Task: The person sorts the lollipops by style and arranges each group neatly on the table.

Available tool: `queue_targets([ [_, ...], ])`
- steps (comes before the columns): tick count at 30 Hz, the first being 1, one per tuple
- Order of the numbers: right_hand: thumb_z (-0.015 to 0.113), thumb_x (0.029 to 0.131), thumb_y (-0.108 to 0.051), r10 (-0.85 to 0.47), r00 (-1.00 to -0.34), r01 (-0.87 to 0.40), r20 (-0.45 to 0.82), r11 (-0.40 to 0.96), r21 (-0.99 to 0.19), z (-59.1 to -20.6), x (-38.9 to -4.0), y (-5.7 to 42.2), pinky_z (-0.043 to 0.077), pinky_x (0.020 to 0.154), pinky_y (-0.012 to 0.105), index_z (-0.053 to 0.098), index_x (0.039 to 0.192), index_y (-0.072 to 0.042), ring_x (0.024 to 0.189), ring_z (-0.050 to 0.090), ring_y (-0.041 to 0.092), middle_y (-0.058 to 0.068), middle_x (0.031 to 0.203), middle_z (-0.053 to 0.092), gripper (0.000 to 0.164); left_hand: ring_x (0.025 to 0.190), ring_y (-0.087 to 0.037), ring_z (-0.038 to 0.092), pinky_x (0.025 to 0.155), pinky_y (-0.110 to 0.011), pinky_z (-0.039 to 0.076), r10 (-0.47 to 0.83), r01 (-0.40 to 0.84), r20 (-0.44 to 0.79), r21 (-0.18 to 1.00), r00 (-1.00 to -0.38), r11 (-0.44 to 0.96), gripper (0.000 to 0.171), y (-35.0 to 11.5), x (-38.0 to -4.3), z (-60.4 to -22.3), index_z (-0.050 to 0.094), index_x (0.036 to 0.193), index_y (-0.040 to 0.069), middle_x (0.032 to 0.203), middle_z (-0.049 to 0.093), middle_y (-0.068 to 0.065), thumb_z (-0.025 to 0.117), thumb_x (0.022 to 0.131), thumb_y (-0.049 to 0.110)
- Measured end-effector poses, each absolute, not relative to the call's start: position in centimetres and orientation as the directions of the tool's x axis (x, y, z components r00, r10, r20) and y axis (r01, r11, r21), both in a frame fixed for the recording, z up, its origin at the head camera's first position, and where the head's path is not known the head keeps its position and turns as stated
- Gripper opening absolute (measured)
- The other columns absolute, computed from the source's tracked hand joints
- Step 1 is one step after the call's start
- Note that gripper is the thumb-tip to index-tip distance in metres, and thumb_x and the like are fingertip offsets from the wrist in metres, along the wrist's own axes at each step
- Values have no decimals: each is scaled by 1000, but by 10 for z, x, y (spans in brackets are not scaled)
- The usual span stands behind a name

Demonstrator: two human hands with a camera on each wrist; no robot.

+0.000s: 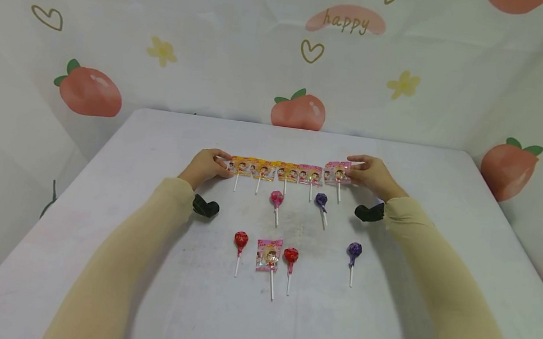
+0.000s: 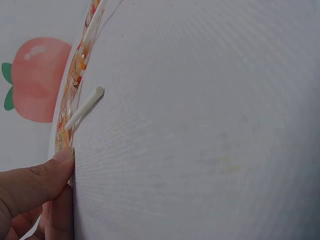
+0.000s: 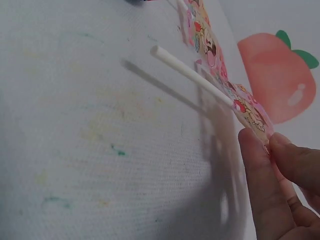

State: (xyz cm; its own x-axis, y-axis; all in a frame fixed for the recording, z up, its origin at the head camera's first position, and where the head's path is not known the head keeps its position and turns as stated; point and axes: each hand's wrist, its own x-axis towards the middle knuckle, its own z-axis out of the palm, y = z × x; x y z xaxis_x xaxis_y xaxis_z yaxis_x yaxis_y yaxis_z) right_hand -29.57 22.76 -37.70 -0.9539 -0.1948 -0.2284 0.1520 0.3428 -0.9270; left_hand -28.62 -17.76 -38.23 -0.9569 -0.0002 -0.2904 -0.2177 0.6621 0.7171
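Both hands pinch: left hand point(image 1: 204, 167) has thumb and fingertips nearly together on the outer edge of the first orange packet lollipop point(image 1: 241, 166); right hand point(image 1: 374, 176) has thumb and fingers closed on the outer edge of the end pink packet lollipop point(image 1: 337, 173). Landmark for places: pink ball lollipop point(image 1: 276, 198), stick toward the person. The first orange one is behind it and to the left; the end pink one is behind it and to the right, held up off the counter point(image 1: 212, 320), shadow apart below in the right wrist view. Between these two, in one row behind the landmark: second orange packet lollipop point(image 1: 263, 169) slightly left, third orange packet lollipop point(image 1: 287, 172) almost straight behind, inner pink packet lollipop point(image 1: 310, 175) to the right. The end pink one sits just beside the inner pink one. Right of the landmark, near: upper purple lollipop point(image 1: 321, 199), stick slanted. Nearer the person than the landmark: left red lollipop point(image 1: 241, 239) to its left, loose pink packet lollipop point(image 1: 268, 255) straight in front, right red lollipop point(image 1: 291, 255) to its right, lower purple lollipop point(image 1: 354, 250) farther right. Peach-print curtain point(image 1: 242, 75) well behind the landmark. Beige sleeves point(image 1: 112, 263) on both arms.
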Motion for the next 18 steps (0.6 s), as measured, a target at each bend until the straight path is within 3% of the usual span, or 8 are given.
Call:
queue_targets([
  [9, 56, 95, 2, -209, -945, 165, -252, 359, -919, -380, -300, 228, 52, 72, 15, 36, 143, 9, 75, 60, -2, -4, 89, 56, 52, 92, -19, 47, 82, -28, 38, 1, -218, -295, 708, -955, 671, 51, -178, -287, -384, 56, 131, 11, 97, 56, -4, 76, 84, 14],
  [18, 59, 95, -3, -179, -941, 167, -287, 492, -854, -381, -305, 226, 53, 69, 17, 41, 141, 8, 72, 58, 1, 11, 105, 55, 51, 91, -19, 47, 80, -28, 38, -10, -225, -293, 709, -956, 669, 50, -177, -286, -382, 57, 131, 11, 97, 56, -5, 75, 84, 13],
])
